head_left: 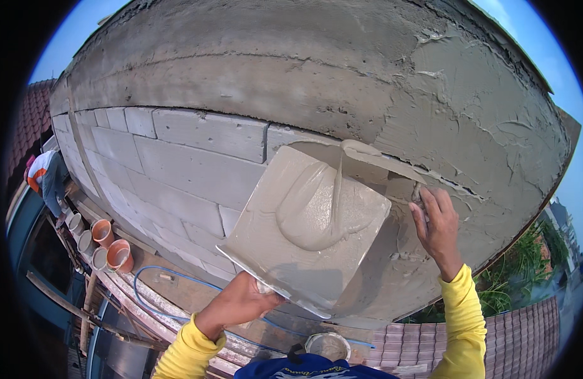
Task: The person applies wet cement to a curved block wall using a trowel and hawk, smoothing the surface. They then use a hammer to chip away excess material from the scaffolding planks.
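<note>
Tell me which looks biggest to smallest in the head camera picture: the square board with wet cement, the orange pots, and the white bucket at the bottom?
1. Square board, biggest by far, though it is nearest the camera.
2. White bucket.
3. Each orange pot, close to the bucket's size, so that order is unsure.

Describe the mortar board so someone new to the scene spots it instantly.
Start at the big block wall, half coated in grey plaster. In front of its bare blocks, the left hand holds up a flat square board from below. Unlike the wall, it is tilted and carries a smooth heap of wet mortar.
</note>
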The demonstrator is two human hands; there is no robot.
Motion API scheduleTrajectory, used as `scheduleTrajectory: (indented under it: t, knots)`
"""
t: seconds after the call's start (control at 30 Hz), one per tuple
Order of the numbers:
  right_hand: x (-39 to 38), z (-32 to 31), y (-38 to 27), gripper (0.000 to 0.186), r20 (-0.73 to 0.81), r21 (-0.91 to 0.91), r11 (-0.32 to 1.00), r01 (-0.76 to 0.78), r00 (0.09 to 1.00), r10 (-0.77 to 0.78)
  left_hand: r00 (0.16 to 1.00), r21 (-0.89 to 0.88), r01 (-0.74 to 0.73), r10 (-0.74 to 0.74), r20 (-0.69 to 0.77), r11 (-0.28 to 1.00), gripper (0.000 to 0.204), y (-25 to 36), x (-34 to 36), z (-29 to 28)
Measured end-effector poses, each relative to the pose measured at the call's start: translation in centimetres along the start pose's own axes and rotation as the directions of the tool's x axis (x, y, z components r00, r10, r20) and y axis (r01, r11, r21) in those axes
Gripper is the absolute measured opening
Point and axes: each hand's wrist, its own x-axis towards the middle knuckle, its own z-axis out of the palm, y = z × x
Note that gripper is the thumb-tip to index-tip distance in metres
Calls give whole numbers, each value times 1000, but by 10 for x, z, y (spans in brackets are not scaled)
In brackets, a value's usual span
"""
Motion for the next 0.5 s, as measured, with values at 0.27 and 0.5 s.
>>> scheduleTrajectory:
  t: [0.27,0.5]
  knots:
    - [98,-17,9,35,-31,-27,988,-149,988,148,992,-174,125,-119,41,977,27,-52,15,-4]
    - [163,-82,71,41,-158,33,958,-286,945,287,987,-181,156,-147,64,971,23,-71,22,-3]
